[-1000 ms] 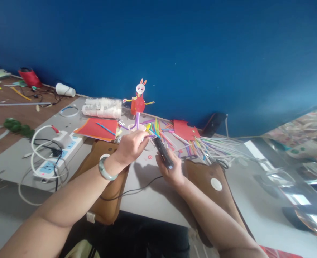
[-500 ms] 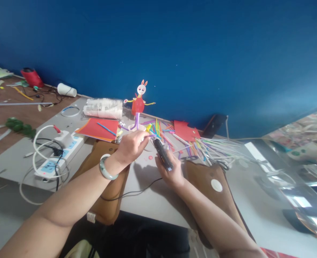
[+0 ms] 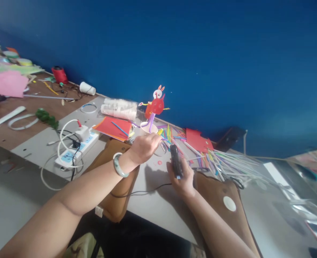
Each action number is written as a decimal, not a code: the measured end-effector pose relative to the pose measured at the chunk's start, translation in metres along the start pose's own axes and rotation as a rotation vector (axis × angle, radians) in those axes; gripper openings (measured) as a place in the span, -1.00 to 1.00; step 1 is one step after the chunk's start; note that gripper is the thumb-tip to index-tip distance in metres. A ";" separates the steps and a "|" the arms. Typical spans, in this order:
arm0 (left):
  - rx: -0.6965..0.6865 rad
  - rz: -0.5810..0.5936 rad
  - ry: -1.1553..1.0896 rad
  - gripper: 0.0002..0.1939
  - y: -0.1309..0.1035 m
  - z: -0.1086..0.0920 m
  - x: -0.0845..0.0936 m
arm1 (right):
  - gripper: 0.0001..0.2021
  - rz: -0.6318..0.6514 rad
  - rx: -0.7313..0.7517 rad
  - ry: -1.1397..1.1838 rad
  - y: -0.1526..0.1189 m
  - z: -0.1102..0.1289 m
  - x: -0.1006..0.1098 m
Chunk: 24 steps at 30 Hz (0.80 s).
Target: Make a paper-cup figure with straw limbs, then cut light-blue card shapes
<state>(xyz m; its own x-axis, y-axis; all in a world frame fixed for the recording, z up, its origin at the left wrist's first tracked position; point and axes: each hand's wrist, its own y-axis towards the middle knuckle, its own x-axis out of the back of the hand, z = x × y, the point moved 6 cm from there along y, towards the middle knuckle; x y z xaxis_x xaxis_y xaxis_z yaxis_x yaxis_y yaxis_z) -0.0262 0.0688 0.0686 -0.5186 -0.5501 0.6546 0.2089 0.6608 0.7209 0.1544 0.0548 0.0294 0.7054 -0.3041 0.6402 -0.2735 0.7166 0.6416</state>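
Observation:
My left hand is closed, fingers pinched together just in front of a white paper cup. A thin purple-blue strip shows near its fingertips, but what the pinch holds is too small to make out. Rising from the cup is a rabbit figure with a white head, orange ears, a red round body, yellow arms and purple legs. In my right hand is a black hot glue gun, gripped with its front end pointing away from me, a short gap from the left fingertips. A black cord runs left across the table.
Colourful pipe cleaners and torn red paper lie behind my right hand. To the left are a red sheet, stacked paper cups and a power strip with tangled cables. Brown cushions lie beneath both forearms.
The view has swung left, so everything appears further right. The glue gun has drawn slightly away from my left fingertips. The rabbit's red body now overlaps the bottom of its head.

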 end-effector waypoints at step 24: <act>-0.150 -0.028 0.083 -0.81 0.003 -0.003 -0.002 | -0.57 0.505 -0.194 0.130 0.012 0.005 -0.014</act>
<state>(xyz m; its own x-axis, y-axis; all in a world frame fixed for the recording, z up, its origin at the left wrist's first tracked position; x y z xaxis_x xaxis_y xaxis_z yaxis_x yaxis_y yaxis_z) -0.0221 0.0703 0.0697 -0.4566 -0.6119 0.6458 0.3196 0.5647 0.7609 0.1385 0.0648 0.0304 0.5963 0.1784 0.7827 -0.4817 0.8595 0.1710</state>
